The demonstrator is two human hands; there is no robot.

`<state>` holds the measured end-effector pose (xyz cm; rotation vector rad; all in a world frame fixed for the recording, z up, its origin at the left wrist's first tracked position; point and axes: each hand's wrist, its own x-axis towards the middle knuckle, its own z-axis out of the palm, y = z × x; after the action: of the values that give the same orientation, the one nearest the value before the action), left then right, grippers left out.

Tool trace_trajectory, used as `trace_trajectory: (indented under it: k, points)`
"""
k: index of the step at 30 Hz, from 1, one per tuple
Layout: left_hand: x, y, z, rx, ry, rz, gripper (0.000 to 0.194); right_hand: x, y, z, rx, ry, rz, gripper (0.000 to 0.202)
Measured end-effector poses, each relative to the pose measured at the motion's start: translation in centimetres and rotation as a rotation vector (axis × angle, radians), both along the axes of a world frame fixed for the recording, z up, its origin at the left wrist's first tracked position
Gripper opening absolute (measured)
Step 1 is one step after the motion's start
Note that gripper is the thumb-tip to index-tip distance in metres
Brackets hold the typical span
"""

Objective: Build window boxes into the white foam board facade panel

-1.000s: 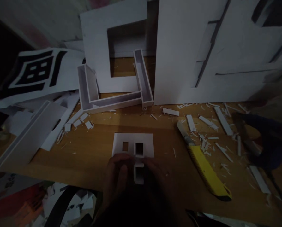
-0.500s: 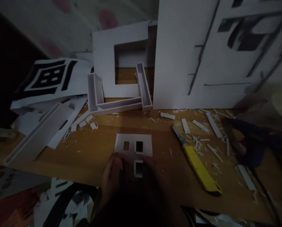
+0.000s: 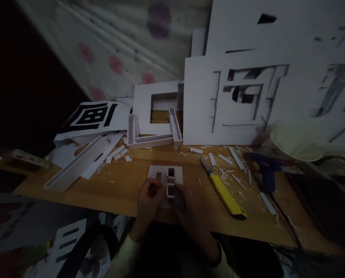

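Observation:
A white foam board piece (image 3: 153,170) with a small cut-out lies flat near the table's front edge. On it stands a small open white box (image 3: 170,178). A second small white box (image 3: 170,196) is just in front of the first, between my hands. My left hand (image 3: 149,200) has its fingers curled, with thumb and forefinger pinched at the left side of that nearer box. My right hand (image 3: 189,206) closes on it from the right, its fingertips against the side. Dim light and shadow hide part of the right fingers.
A yellow utility knife (image 3: 224,195) lies to the right, among white offcuts (image 3: 226,175). Farther right is a blue glue gun (image 3: 266,170) with a cord. White channel pieces (image 3: 152,139) stand at the back, beside large cut boards (image 3: 198,100). A long white piece (image 3: 73,166) lies left.
My view has pulled back, showing more of the table and both forearms. The nearer small box sits closer to the other one, with both hands still at it.

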<state>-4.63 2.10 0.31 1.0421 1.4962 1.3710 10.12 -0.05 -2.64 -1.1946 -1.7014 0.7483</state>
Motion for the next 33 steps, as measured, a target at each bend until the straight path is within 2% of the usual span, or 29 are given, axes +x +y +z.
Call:
trace_trajectory:
  k: [4, 10, 18, 24, 28, 33]
  points:
    - [0.0, 0.0, -0.3, -0.005, -0.02, -0.006, 0.026, 0.1, 0.1, 0.1, -0.006, -0.011, 0.008, 0.039]
    - [-0.1, 0.1, -0.2, -0.002, -0.027, -0.036, 0.028, 0.1, 0.0, -0.8, -0.005, 0.005, -0.023, 0.037]
    - [0.0, 0.3, -0.3, -0.008, -0.036, -0.053, 0.031, 0.1, 0.3, -1.1, 0.001, 0.054, -0.016, 0.033]
    - [0.2, -0.2, 0.4, -0.001, -0.044, -0.019, 0.048, 0.0, 0.1, -0.8, -0.006, 0.011, -0.062, 0.029]
    - [0.2, -0.2, 0.2, -0.07, -0.096, -0.01, 0.067, 0.3, 0.2, -1.0, 0.034, -0.045, -0.105, 0.032]
    - [-0.1, 0.1, 0.1, -0.142, -0.112, 0.065, 0.072, 0.6, 0.0, -0.5, -0.005, -0.106, -0.082, 0.035]
